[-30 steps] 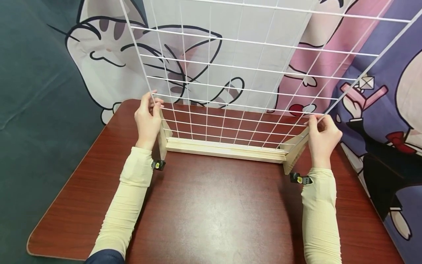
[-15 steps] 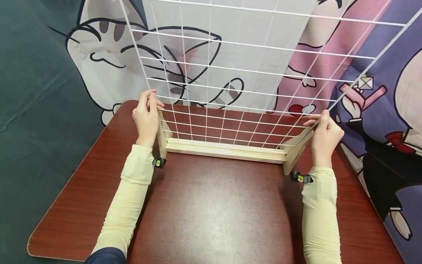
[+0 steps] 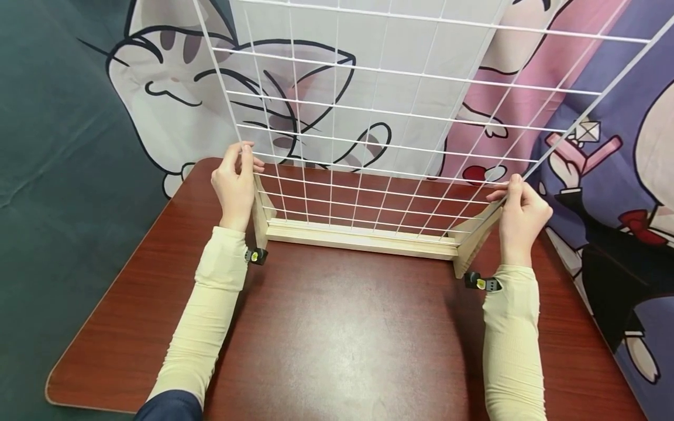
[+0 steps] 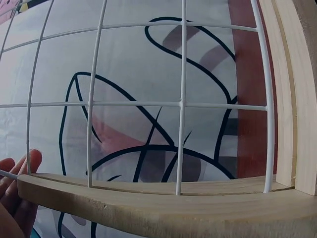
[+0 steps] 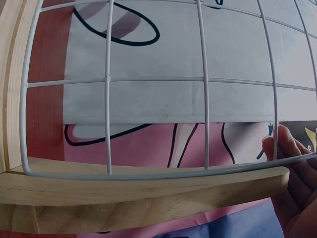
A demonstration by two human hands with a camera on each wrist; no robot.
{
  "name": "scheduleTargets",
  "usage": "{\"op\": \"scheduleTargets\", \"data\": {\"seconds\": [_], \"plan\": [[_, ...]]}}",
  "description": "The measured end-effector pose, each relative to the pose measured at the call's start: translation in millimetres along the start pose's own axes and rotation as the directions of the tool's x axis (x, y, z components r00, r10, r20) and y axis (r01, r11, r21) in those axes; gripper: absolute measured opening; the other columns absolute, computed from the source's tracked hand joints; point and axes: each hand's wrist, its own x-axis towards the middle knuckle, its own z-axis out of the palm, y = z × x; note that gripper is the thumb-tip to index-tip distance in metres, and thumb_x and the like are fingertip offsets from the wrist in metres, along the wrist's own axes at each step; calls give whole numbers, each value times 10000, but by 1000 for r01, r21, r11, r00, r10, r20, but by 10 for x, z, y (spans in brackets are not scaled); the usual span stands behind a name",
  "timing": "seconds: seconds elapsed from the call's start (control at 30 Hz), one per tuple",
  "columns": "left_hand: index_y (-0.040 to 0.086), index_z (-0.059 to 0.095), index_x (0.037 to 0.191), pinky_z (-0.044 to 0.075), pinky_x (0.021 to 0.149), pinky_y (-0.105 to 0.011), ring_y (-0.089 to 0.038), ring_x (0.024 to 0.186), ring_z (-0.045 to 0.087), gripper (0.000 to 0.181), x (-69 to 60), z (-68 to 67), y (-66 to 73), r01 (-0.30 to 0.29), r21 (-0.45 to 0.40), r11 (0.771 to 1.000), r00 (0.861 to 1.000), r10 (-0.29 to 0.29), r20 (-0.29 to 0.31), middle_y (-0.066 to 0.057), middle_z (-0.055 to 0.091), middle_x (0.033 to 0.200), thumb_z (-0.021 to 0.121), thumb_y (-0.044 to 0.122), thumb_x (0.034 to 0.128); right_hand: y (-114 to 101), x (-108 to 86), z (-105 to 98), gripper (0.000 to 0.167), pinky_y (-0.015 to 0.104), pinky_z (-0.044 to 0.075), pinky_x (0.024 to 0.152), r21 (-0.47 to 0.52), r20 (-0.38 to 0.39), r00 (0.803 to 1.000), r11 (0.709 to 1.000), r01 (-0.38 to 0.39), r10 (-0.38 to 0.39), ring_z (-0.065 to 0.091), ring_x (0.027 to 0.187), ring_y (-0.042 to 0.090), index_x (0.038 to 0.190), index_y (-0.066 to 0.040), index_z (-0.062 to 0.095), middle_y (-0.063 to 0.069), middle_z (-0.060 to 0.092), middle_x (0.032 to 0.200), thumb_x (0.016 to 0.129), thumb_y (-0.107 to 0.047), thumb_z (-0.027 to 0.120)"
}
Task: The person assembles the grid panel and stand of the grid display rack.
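A white wire grid panel stands upright in a pale wooden frame, its lower edge in the bottom rail. Wooden side pieces flank it at left and right. My left hand holds the panel's left edge wire just above the left side piece, thumb in front and fingers behind. On the opposite edge wire, my right hand has the same kind of hold. In the right wrist view, the panel's corner sits against the wood where rail and side piece meet. The panel's top is out of view.
A reddish-brown table carries the frame near its back edge. Behind hangs a printed cloth with a cartoon cat and purple and pink figures. Each sleeve bears a small black wrist camera.
Both thumbs have straightened upward along the edge wires. The right hand has shifted slightly up and outward. The panel's upper wires appear a little lower; the wooden frame stays put.
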Motion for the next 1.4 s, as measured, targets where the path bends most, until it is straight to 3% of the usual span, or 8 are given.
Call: {"op": "scheduleTargets", "data": {"seconds": [0.13,0.33,0.53,0.6,0.93,1.03,1.2,1.4], "plan": [[153,714,1061,418,632,-103,124,630,607,286,0,5,-5,4,-8,1000,1000,-4,-5,-136,745,798,489,322,1006,-4,2,0,427,150,310,487,-16,-3,1000,1000,11,-11,565,563,-69,787,-62,765,-290,590,551,987,-356,530],[145,717,1039,400,567,-95,128,630,610,258,7,19,12,0,-14,1000,1000,0,-17,-158,748,818,497,273,999,-238,-76,-7,364,137,272,497,2,-24,1000,1000,15,-15,500,518,-88,634,-300,663,-326,562,529,979,-269,549],[143,713,1031,401,563,-91,111,632,624,226,6,27,7,6,-22,1000,1000,-7,-17,-127,753,800,503,201,974,-308,-94,1,369,119,279,501,21,-30,999,1000,11,-10,505,518,-105,625,-321,623,-322,558,528,968,-203,555],[138,712,1028,404,570,-89,115,633,622,225,0,28,3,9,-23,1000,1000,-9,-19,-128,752,797,501,186,966,-224,-66,10,355,116,296,507,16,-30,1000,1000,5,-4,519,524,-104,634,-311,613,-316,564,532,968,-205,558],[90,707,1012,354,552,-106,167,639,589,234,-32,30,-29,-9,7,1000,1000,9,-28,-138,749,795,496,165,945,58,0,7,365,130,339,552,-20,-25,999,999,46,-46,553,582,-96,794,10,721,-326,579,569,965,-275,570],[70,705,1010,361,556,-99,171,636,586,235,-34,28,-39,-7,9,1000,999,8,-32,-149,747,796,498,157,941,56,-1,9,350,126,333,556,-24,-24,998,998,56,-56,548,580,-104,781,1,724,-334,575,572,962,-255,570],[57,704,1011,367,558,-91,168,638,590,236,-27,27,-41,-9,9,1000,999,9,-32,-155,746,797,502,155,939,-8,-11,17,297,111,316,558,-30,-40,998,998,53,-54,528,570,-124,694,-166,701,-345,565,563,956,-191,563],[47,700,1015,400,576,-77,160,646,593,234,-30,26,-33,-1,2,1000,1000,1,-27,-156,746,804,503,150,943,-241,-101,9,326,93,303,581,-27,-46,998,998,52,-53,488,559,-150,760,84,688,-376,538,552,950,-136,541]]}}
